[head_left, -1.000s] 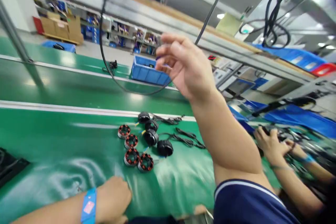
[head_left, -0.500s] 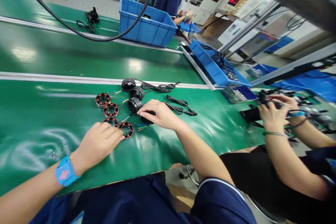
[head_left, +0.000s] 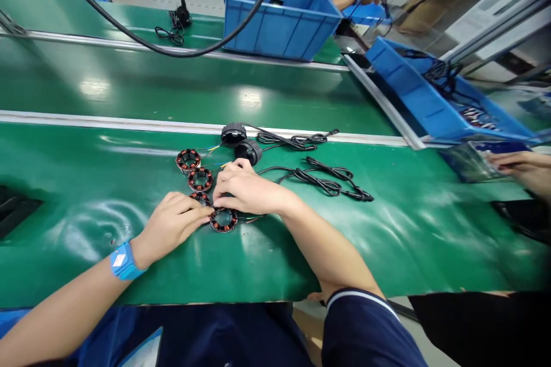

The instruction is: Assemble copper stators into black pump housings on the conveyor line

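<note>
Several ring-shaped motor stators with copper windings lie on the green mat, among them an upper one (head_left: 188, 160), a middle one (head_left: 200, 180) and the nearest one (head_left: 223, 221). Thin coloured wires run from them to black round housings (head_left: 248, 152) with bundled black cables (head_left: 318, 180). My left hand (head_left: 174, 221), with a blue wristband, has its fingers closed together, their tips at the left rim of the nearest stator. Just above that ring, my right hand (head_left: 249, 188) is bent closed over the wires; what its fingertips pinch is hidden. It also covers some of the housings.
A large blue bin (head_left: 279, 20) stands beyond the white rail. Another blue bin (head_left: 447, 92) with cables is at the right, beside a small tray (head_left: 469, 160) that a co-worker's hand (head_left: 527, 169) reaches. A black cable hangs across the top.
My right hand has moved left from a black housing to the stators, close to my left hand. The view has swung left. The co-worker's hand has moved to the small tray.
</note>
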Tool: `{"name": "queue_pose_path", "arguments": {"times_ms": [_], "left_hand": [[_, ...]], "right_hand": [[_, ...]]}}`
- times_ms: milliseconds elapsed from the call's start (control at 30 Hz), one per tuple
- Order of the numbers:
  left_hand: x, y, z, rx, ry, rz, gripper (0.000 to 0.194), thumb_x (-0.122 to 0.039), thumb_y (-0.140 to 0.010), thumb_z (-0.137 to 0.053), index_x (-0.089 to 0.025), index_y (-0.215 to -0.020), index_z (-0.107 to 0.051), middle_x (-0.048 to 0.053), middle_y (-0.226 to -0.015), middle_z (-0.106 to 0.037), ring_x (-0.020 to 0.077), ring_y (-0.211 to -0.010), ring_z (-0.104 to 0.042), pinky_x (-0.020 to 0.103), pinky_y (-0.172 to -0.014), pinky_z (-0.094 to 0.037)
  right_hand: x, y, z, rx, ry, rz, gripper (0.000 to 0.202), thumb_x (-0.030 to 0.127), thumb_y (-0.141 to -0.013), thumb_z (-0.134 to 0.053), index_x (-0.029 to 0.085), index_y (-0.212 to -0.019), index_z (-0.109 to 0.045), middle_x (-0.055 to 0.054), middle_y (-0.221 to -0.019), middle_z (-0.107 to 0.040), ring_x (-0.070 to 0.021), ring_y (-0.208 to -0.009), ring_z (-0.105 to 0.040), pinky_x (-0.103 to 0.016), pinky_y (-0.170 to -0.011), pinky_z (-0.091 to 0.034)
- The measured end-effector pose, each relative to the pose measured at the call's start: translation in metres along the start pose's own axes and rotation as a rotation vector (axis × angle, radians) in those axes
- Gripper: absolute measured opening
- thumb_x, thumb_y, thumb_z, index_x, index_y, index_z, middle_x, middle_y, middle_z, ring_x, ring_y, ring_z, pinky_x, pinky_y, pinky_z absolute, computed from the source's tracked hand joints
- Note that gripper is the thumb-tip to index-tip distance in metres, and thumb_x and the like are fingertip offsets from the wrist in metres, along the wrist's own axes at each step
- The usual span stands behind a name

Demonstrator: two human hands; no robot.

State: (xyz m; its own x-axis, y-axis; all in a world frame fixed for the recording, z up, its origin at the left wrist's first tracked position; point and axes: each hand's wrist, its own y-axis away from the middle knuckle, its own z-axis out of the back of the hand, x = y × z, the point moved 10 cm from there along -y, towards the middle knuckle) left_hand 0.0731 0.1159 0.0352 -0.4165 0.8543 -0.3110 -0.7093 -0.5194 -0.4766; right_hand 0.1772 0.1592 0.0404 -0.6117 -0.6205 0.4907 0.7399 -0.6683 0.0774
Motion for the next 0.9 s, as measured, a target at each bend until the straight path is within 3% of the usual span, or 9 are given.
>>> {"name": "queue_pose_path", "arguments": {"times_ms": [100, 300, 433, 500, 600, 767, 833, 900], "left_hand": [[0.000, -0.001, 0.001, 0.005, 0.028, -0.001, 0.019, -0.023, -0.097, -0.067, -0.024, -0.116, -0.071, -0.001, -0.093, -0.072, 0.0132, -0.082, -0.060, 0.030, -0.081, -0.043], [0.000, 0.002, 0.006, 0.014, 0.075, -0.011, 0.023, -0.019, -0.095, -0.069, -0.024, -0.117, -0.071, -0.001, -0.097, -0.073, 0.0131, -0.084, -0.061, 0.029, -0.081, -0.045], [0.018, -0.005, 0.030, -0.097, 0.045, 0.090, 0.023, -0.017, -0.095, -0.069, -0.021, -0.117, -0.070, 0.003, -0.104, -0.073, 0.0148, -0.093, -0.065, 0.030, -0.088, -0.048], [0.029, -0.016, 0.035, -0.093, -0.018, 0.138, 0.019, -0.019, -0.096, -0.067, -0.019, -0.115, -0.071, 0.005, -0.106, -0.073, 0.0164, -0.097, -0.067, 0.031, -0.092, -0.049], [0.036, -0.037, 0.024, 0.007, -0.100, 0.113, 0.020, -0.027, -0.101, -0.060, -0.018, -0.116, -0.071, 0.006, -0.107, -0.074, 0.0202, -0.100, -0.068, 0.035, -0.092, -0.049], [0.045, -0.048, -0.017, 0.229, -0.095, 0.109, 0.031, -0.030, -0.107, -0.046, -0.019, -0.123, -0.069, 0.006, -0.109, -0.075, 0.0217, -0.099, -0.069, 0.038, -0.088, -0.047], [0.047, -0.045, -0.024, 0.260, -0.068, 0.105, 0.033, -0.027, -0.107, -0.043, -0.022, -0.128, -0.068, 0.004, -0.105, -0.074, 0.0190, -0.094, -0.068, 0.036, -0.085, -0.047], [0.046, -0.044, -0.023, 0.245, -0.038, 0.085, 0.034, -0.023, -0.107, -0.043, -0.026, -0.130, -0.068, 0.003, -0.104, -0.073, 0.0169, -0.092, -0.068, 0.034, -0.083, -0.047]], "right_hand": [[-0.002, 0.000, 0.002, -0.016, -0.038, -0.021, 0.015, 0.030, -0.099, -0.070, 0.018, -0.092, -0.076, -0.005, -0.095, -0.069, -0.0219, -0.103, -0.052, -0.040, -0.097, -0.021], [-0.028, 0.004, 0.022, -0.234, -0.027, -0.242, 0.015, 0.031, -0.100, -0.069, 0.020, -0.094, -0.077, -0.004, -0.094, -0.071, -0.0214, -0.096, -0.054, -0.039, -0.091, -0.024], [-0.037, 0.012, 0.063, -0.453, -0.100, -0.161, 0.016, 0.028, -0.102, -0.065, 0.019, -0.096, -0.077, -0.003, -0.097, -0.074, -0.0195, -0.093, -0.059, -0.036, -0.092, -0.032], [-0.048, 0.011, 0.081, -0.507, -0.070, -0.173, 0.017, 0.025, -0.102, -0.064, 0.018, -0.094, -0.077, -0.004, -0.098, -0.075, -0.0197, -0.091, -0.059, -0.035, -0.089, -0.034], [-0.063, -0.010, 0.076, -0.369, 0.042, -0.217, 0.015, 0.027, -0.100, -0.067, 0.019, -0.097, -0.080, -0.005, -0.100, -0.074, -0.0224, -0.095, -0.056, -0.036, -0.089, -0.032], [-0.071, -0.042, 0.041, -0.071, 0.170, -0.224, 0.015, 0.031, -0.097, -0.070, 0.022, -0.093, -0.082, -0.008, -0.098, -0.072, -0.0260, -0.102, -0.052, -0.040, -0.091, -0.024], [-0.073, -0.043, 0.043, -0.084, 0.148, -0.226, 0.015, 0.030, -0.097, -0.071, 0.021, -0.091, -0.081, -0.006, -0.094, -0.072, -0.0244, -0.098, -0.052, -0.038, -0.090, -0.024], [-0.077, -0.041, 0.058, -0.200, 0.110, -0.257, 0.015, 0.029, -0.098, -0.069, 0.019, -0.093, -0.080, -0.005, -0.091, -0.071, -0.0223, -0.095, -0.053, -0.036, -0.088, -0.026]]}}
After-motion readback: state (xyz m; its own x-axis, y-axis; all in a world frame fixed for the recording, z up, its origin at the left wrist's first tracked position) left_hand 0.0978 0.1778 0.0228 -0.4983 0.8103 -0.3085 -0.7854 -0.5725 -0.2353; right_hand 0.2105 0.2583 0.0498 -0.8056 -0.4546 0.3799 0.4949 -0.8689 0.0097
